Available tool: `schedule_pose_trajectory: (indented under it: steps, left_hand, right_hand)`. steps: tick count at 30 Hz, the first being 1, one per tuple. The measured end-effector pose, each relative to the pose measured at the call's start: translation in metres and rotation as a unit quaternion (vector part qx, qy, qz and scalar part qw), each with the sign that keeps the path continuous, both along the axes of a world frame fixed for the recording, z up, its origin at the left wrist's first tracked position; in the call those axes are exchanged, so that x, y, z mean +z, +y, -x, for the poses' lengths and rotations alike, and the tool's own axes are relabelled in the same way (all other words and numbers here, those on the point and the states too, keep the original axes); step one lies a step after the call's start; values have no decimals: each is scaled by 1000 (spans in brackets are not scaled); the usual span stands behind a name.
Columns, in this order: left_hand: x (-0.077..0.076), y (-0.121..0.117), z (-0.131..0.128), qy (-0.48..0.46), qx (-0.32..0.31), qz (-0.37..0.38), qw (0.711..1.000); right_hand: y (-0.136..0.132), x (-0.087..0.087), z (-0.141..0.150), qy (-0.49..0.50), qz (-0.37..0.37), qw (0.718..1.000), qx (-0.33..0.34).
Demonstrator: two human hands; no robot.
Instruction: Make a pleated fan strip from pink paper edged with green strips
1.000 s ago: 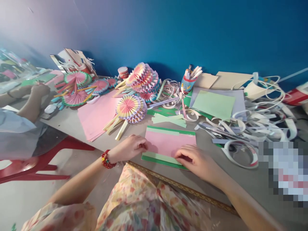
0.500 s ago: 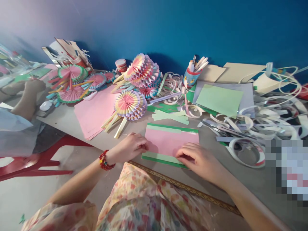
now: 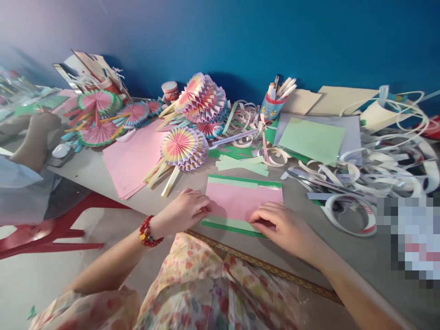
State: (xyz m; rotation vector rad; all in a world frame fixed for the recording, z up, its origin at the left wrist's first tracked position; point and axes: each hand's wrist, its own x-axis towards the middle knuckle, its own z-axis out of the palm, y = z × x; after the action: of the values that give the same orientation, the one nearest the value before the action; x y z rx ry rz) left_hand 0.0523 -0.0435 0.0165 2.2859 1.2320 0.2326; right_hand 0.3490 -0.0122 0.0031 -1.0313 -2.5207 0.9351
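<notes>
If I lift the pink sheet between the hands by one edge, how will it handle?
The pink sheet should be light and probably floppy, since it looks like thin paper lying flat. The pale green strip along its near side may stiffen that edge slightly, though whether it's glued isn't visible. Pushed sideways, the sheet might buckle, being broad and thin-looking.

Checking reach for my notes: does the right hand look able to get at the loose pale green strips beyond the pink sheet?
Probably yes: the pale green strips lie in the open beyond the pink sheet, and nothing upright stands between them and the right hand.
</notes>
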Motion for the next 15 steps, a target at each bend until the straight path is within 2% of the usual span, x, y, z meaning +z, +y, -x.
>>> schedule_pose_trajectory:
  steps: [15]
  left_hand:
    - [-1, 0, 1, 7, -11, -10, 1000]
  right_hand:
    - [-2, 5, 1, -21, 12, 1000, -15]
